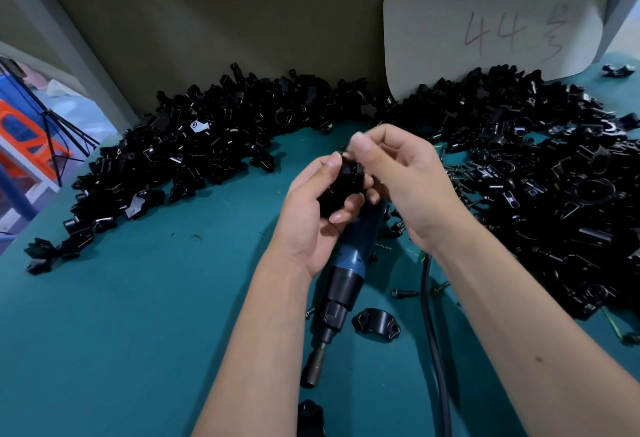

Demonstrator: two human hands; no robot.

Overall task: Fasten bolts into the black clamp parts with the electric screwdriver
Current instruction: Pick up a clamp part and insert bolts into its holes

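The left hand (311, 214), just left of the frame's middle, has its fingers curled around a black clamp part (341, 190), thumb on top and fingertips wrapped under it, holding it up off the table. Touching it from the right, the right hand (405, 180) pinches something small between thumb and forefinger at the clamp's upper edge; the tip is blurred, so it reads as a bolt being started by hand, though I cannot tell for sure. Further left, a long heap of black clamp parts (194, 152) curves from the left edge up across the middle of the frame. Directly below the two hands the electric screwdriver (346, 273) lies on the teal table (138, 315), nobody holding it. Its long axis runs from under the hands down toward the bottom centre, bit end (311, 372) pointing to the lower edge and the blue body tucked beneath the palms; its black cord (433, 350) trails down the right side. It lies between the forearms, about equally near both, but the right hand looks the freer one to drop onto it once the bolt is seated. Just right of the driver's nose sits a loose clamp half (375, 324), with loose bolts (403, 293) near it. At far right another heap of parts (554, 176) fills the table, under a card marked "44" (491, 20) in the upper right.
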